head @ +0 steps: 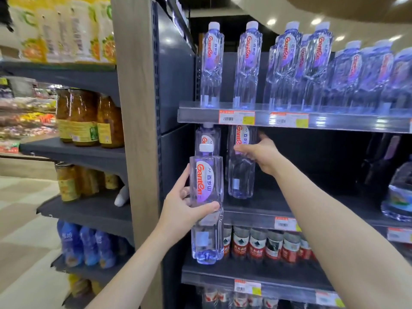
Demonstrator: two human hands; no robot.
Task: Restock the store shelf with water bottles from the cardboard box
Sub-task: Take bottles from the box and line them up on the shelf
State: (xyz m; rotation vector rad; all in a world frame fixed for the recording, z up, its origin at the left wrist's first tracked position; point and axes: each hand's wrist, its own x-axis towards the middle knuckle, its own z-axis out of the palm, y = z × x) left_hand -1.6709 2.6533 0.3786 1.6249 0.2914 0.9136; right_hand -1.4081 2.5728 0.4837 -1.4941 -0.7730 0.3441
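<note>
The left arm is raised from the lower left, and the left hand is wrapped round the middle of a tall, clear plastic water bottle with a white cap and a red-lettered purple label. The thumb is laid across the front below the label and the fingers are curled round the left side. This water bottle is held upright in the air, its long axis vertical and its cap pointing up. It is in front of the left end of the dark grey metal middle shelf, with the label turned toward the camera. The right arm is stretched forward and up from the lower right. The right hand is closed on a second water bottle of the same kind from its right side, the thumb laid across the front and the fingers reaching behind. The second water bottle is also upright, inside the middle shelf bay near its left end. Its top is hidden behind the clear price rail of the shelf above, and whether its base rests on the shelf cannot be told. A third bottle is seen standing at the far left of the same bay. Matching bottles are lined up on the shelf above, and smaller red-labelled bottles are ranged on the shelf below.
</note>
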